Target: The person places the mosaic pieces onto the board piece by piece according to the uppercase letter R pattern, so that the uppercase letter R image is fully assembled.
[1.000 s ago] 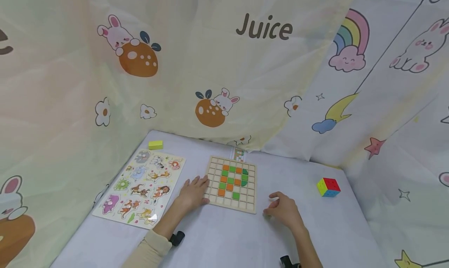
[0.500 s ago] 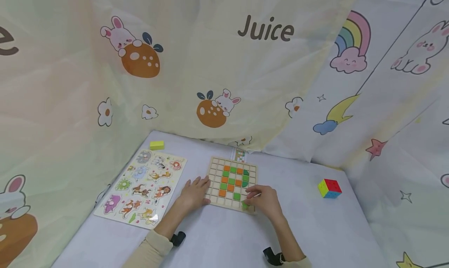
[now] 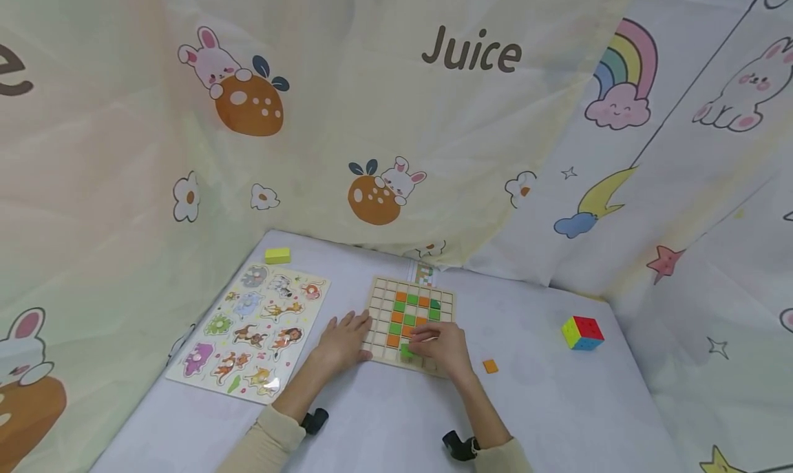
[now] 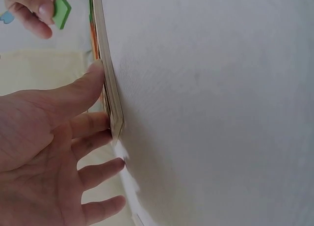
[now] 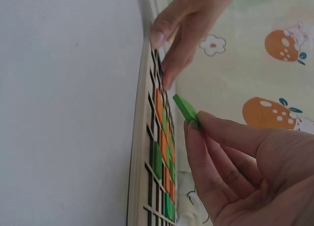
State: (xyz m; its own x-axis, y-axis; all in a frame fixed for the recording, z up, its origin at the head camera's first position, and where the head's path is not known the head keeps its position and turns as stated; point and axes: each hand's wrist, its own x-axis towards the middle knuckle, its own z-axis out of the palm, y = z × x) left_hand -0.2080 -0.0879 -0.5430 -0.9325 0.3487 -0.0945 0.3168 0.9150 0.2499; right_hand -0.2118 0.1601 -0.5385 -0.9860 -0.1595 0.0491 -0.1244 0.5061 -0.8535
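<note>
The wooden grid board [image 3: 382, 301] lies on the table, with orange and green tiles set in several squares. My left hand [image 3: 341, 339] rests at its left edge; in the left wrist view the thumb [image 4: 91, 81] touches the board's side and the fingers are extended. Over the lower part of the board, my right hand [image 3: 442, 345] pinches a green tile [image 5: 185, 109] between thumb and forefinger. In the right wrist view this tile is tilted and held up off the board. The right hand hides some squares on the board's right side in the head view.
A loose orange tile [image 3: 490, 366] lies right of the board. An animal puzzle board [image 3: 207, 376] is at the left, with a yellow block [image 3: 277, 255] behind it. A colourful puzzle cube [image 3: 582, 333] sits far right. A small pattern card [image 3: 424, 273] lies behind the grid.
My right hand has moved left from the table beside the board to over its lower squares, carrying the green tile. The orange tile is now uncovered. My left hand has stayed put.
</note>
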